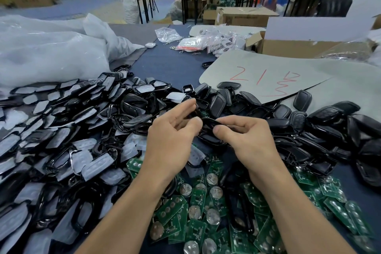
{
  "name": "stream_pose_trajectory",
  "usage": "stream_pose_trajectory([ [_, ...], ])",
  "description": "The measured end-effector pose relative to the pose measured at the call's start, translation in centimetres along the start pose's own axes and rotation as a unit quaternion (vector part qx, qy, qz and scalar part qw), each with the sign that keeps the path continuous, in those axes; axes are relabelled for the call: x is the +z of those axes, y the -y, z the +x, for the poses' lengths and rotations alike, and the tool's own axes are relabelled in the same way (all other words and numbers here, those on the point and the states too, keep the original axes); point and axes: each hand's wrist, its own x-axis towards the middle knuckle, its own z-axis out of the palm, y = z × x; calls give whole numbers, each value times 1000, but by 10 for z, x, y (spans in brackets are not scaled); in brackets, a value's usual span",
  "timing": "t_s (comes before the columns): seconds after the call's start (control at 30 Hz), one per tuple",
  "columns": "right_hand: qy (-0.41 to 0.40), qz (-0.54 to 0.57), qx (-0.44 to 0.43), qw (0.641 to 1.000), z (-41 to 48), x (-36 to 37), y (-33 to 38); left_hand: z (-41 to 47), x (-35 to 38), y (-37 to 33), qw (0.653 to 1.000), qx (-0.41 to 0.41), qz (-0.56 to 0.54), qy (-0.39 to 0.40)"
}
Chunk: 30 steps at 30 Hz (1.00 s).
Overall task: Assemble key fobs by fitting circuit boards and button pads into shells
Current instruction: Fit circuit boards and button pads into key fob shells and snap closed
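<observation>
My left hand (175,136) and my right hand (245,136) meet above the middle of the table. Between them they pinch a black key fob shell (208,122), left fingers at its far end, right thumb and forefinger at its near end. Most of the shell is hidden by the fingers. Green circuit boards (208,210) with silver coin cells lie heaped below my wrists. Translucent button pads (97,166) sit in black frames in a pile at the left. Black shell halves (321,130) are piled at the right.
Big clear plastic bags (51,55) fill the far left. A grey sheet with red writing (268,76) lies at the right, with a cardboard box (299,45) behind it. Small bagged fobs (208,41) lie at the far edge of the dark blue table (171,64).
</observation>
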Motion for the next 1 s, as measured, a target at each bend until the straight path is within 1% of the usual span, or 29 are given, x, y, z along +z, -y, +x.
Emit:
stream_pose_trajectory([
  [0.07, 31, 26, -7, 999, -1, 1, 1, 2, 1, 0, 998, -23, -56, 6],
  [0.13, 62, 15, -11, 998, -2, 1, 0, 3, 0, -3, 995, -46, -83, 10],
  [0.27, 56, -1, -15, 998, 1, 0, -4, 1, -2, -9, 985, -85, -138, 52],
  [0.4, 94, -1, -18, 995, 0, 2, -2, 1, -6, -11, 981, -98, -129, 109],
  [0.47, 105, -7, -21, 994, 0, 2, 1, 1, -5, -11, 982, -106, -111, 111],
  [0.53, 81, -29, -20, 996, 0, 2, 1, 3, -5, -8, 984, -120, -113, 62],
  [0.6, 1, -100, -10, 995, -1, 0, 0, 7, -8, -8, 981, -133, -141, -25],
  [0.67, -88, -220, -13, 971, -6, -2, 3, 11, -15, -8, 977, -124, -153, -85],
  [0.7, -106, -266, -20, 958, -8, -3, 5, 11, -19, -6, 978, -113, -144, -101],
  [0.73, -107, -298, -38, 948, -10, -4, 8, 10, -22, -5, 980, -104, -126, -110],
  [0.77, -92, -322, -61, 940, -12, -4, 11, 9, -24, -3, 984, -94, -102, -113],
  [0.8, -59, -341, -75, 935, -14, -2, 15, 7, -25, -2, 987, -84, -78, -111],
  [0.83, -10, -359, -67, 931, -15, 0, 18, 4, -27, 0, 990, -72, -59, -109],
  [0.87, 47, -385, -40, 921, -17, 2, 21, 2, -28, -1, 991, -65, -50, -107],
  [0.9, 97, -424, -13, 901, -17, 6, 23, 2, -29, -1, 991, -65, -51, -107],
  [0.93, 129, -466, 5, 875, -18, 8, 24, 2, -30, -1, 991, -72, -53, -104],
  [0.97, 145, -498, 15, 855, -19, 10, 22, 3, -30, 0, 990, -83, -52, -101],
  [1.0, 147, -513, 21, 846, -20, 12, 20, 4, -30, 0, 989, -96, -52, -101],
])
